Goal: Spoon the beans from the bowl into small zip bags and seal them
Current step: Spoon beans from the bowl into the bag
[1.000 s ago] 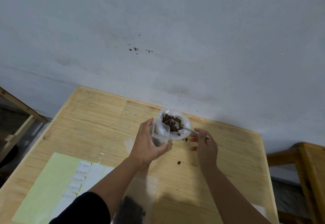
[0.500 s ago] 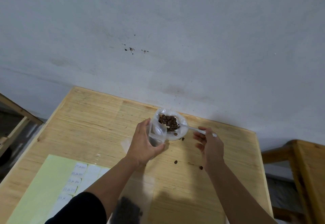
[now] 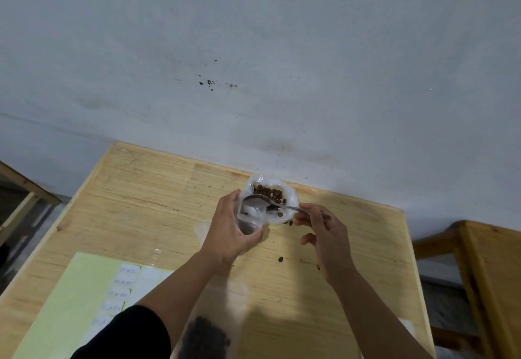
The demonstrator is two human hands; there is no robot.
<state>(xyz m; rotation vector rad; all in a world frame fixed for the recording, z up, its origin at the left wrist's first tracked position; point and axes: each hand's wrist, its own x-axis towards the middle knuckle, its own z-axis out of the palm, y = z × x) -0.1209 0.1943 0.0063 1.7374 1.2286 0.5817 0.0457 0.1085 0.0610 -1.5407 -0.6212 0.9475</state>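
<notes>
A white bowl (image 3: pixel 290 198) of brown beans (image 3: pixel 269 192) stands near the far edge of the wooden table (image 3: pixel 158 195). My left hand (image 3: pixel 228 229) grips a small clear zip bag (image 3: pixel 251 217) upright, just left of the bowl, its mouth open. My right hand (image 3: pixel 324 234) pinches the handle of a metal spoon (image 3: pixel 258 199). The spoon's bowl hangs over the bag's mouth. A few beans lie inside the bag.
Loose beans (image 3: pixel 280 259) lie on the table near my right hand. A pale green sheet with handwritten labels (image 3: pixel 124 282) sits at the front left. A clear bag holding beans (image 3: pixel 205 336) lies at the front edge. Wooden frames stand on both sides.
The spoon has come out of the bowl and moved left over the bag's mouth. My left hand keeps holding the bag in place.
</notes>
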